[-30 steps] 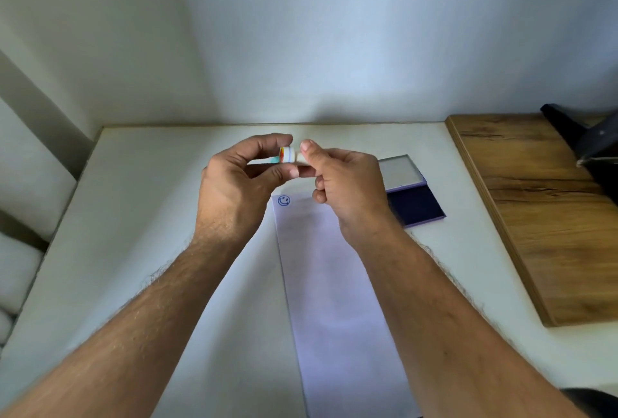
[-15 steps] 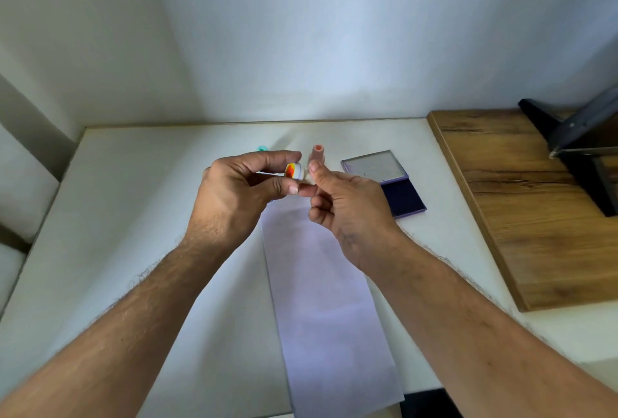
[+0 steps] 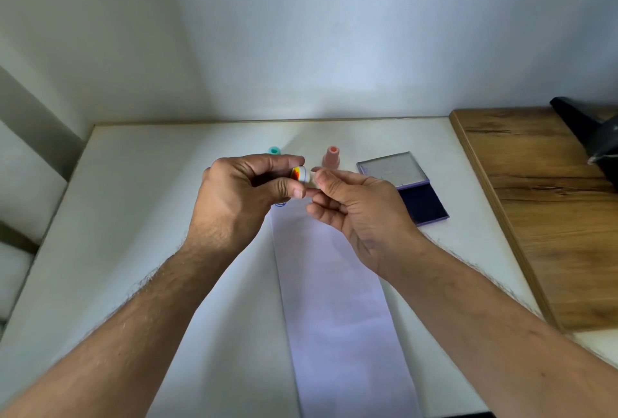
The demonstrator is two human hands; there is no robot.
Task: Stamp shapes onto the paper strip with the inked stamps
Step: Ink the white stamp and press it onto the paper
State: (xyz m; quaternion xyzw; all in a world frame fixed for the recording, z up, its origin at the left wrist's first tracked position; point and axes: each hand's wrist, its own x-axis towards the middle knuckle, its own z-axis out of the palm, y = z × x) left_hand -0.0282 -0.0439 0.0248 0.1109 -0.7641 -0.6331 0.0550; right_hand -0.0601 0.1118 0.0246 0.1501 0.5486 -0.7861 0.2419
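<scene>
My left hand (image 3: 244, 196) pinches a small white stamp (image 3: 300, 174) with a red and yellow face, holding it in the air above the far end of the paper strip (image 3: 334, 300). The thumb and forefinger of my right hand (image 3: 354, 213) grip the stamp's white end from the right. The pale strip runs along the table toward me, and a blue stamped mark (image 3: 280, 204) peeks out under my left hand. A pink stamp (image 3: 331, 158) and a teal stamp (image 3: 274, 150) stand upright behind my hands. An open ink pad (image 3: 423, 201) lies to the right.
The white table (image 3: 133, 217) ends at a wall behind and a pale cushion (image 3: 30, 183) on the left. A wooden board (image 3: 548, 217) lies at the right with a dark object (image 3: 592, 136) on its far end.
Both hands stayed together on the small stamp, and its coloured face turned toward me. My view shifted, bringing the pink and teal stamps into sight behind the hands.
</scene>
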